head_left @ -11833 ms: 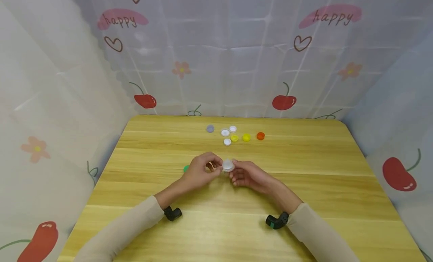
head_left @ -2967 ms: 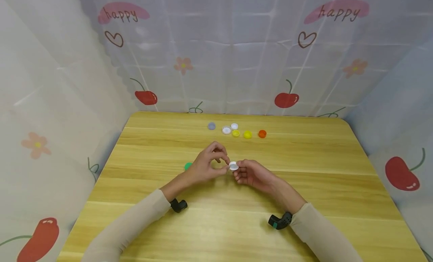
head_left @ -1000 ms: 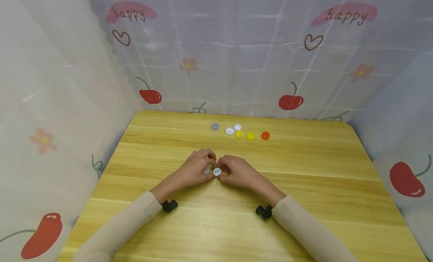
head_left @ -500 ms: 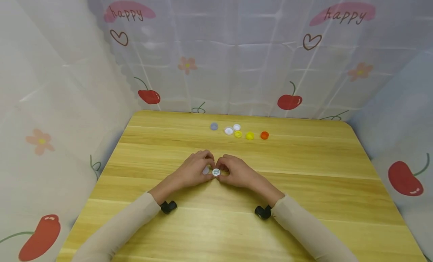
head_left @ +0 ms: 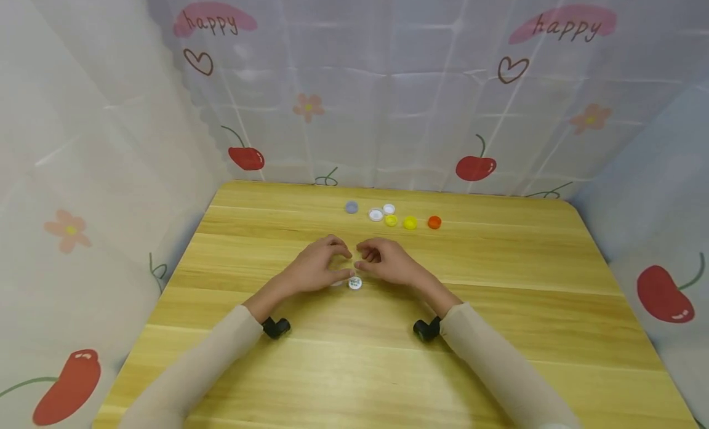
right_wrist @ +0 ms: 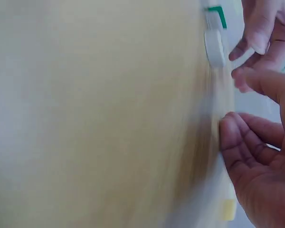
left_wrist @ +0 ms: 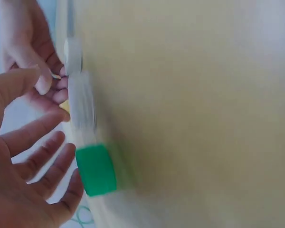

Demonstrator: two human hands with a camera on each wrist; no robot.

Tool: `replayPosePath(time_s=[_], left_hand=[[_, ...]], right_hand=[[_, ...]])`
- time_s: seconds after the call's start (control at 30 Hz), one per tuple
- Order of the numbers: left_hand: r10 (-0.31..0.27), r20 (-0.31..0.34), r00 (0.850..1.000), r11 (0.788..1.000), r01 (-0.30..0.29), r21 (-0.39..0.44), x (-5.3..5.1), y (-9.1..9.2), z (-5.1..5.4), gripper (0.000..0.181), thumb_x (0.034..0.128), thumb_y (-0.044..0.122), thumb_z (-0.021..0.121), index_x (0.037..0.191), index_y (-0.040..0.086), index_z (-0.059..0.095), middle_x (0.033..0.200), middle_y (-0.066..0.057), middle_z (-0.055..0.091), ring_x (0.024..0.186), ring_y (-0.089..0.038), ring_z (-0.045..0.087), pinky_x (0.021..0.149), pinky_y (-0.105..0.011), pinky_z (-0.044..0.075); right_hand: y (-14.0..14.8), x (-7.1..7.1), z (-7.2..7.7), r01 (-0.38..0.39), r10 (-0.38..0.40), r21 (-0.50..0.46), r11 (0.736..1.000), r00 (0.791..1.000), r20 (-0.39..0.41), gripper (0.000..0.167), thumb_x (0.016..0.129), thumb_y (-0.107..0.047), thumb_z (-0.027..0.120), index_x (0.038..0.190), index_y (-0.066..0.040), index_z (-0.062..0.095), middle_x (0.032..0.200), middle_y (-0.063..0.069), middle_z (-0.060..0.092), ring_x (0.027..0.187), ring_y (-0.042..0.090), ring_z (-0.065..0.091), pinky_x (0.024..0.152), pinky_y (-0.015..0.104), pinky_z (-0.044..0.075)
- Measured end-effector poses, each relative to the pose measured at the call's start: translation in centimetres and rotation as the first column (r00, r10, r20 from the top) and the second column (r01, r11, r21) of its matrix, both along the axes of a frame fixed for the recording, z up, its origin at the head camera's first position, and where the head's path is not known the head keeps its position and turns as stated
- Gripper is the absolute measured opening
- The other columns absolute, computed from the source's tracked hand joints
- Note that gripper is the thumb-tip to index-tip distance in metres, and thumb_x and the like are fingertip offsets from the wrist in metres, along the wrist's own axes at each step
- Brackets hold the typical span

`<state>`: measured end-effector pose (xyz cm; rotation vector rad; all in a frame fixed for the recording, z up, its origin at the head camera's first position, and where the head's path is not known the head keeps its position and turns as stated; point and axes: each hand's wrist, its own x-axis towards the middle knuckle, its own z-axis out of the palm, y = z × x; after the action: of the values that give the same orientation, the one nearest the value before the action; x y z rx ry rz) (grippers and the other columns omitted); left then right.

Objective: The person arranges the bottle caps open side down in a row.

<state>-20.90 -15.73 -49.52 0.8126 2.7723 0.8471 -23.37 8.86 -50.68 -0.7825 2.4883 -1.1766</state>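
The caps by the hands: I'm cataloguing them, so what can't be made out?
Printed white cap: print too small to read, head view.
Pale cap: partly covered by the left hand in the head view; blurred in the left wrist view.
Green cap: hidden by the left hand, head view.

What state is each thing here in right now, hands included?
Left hand: fingers relaxed, holding nothing
Right hand: fingers loosely curved, holding nothing
Printed cap: flat on the table, print up
Green cap: on the table
Pale cap: on the table, between those two
Grey cap, far white caps, yellow caps, orange cap: on the table, unheld
Curtain: hanging, creased
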Motion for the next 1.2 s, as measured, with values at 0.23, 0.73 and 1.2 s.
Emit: replayPosePath(time_s=[0.23, 0.73, 1.2], left_hand=[[0.115, 0.145, 0.983, 0.982, -0.134, 0.130, -5.0, -0.4, -0.4, 0.049, 0.1030, 0.024, 0.075, 0.145, 0.002, 0.063, 0.134, -0.016, 0.065, 0.125, -0.032, 0.065, 0.111, -0.047, 0.055], [0.237, 0.198, 0.951, 0.955, -0.266, 0.134, -11.7, 0.8, -0.2, 0.054, 0.1040, 0.008, 0.064, 0.156, 0.000, 0.053, 0.135, -0.022, 0.067, 0.124, -0.036, 0.065, 0.110, -0.049, 0.053], [0.244, 0.092, 0.965, 0.958, -0.255, 0.130, -11.1, 0.7, -1.1, 0.030, 0.0991, 0.019, 0.079, 0.127, 0.008, 0.079, 0.114, -0.014, 0.067, 0.104, -0.031, 0.066, 0.096, -0.045, 0.056]], right_hand=[[-1.1, -3.7, -0.7, 0.169, -0.158, -0.093, 0.981, 0.980, 0.119, 0.054, 0.105, -0.018, 0.070, 0.153, 0.001, 0.056, 0.128, 0.015, 0.073, 0.117, 0.027, 0.071, 0.107, 0.043, 0.058], [-4.3, -6.8, -1.1, 0.312, -0.299, -0.081, 0.947, 0.944, 0.143, 0.086, 0.097, -0.018, 0.081, 0.166, 0.001, 0.034, 0.119, 0.012, 0.070, 0.101, 0.021, 0.066, 0.097, 0.034, 0.056], [-5.1, -6.9, -1.9, 0.444, -0.445, -0.075, 0.893, 0.895, 0.001, 0.041, 0.093, -0.017, 0.081, 0.131, -0.002, 0.070, 0.101, 0.011, 0.076, 0.086, 0.021, 0.070, 0.078, 0.030, 0.057]])
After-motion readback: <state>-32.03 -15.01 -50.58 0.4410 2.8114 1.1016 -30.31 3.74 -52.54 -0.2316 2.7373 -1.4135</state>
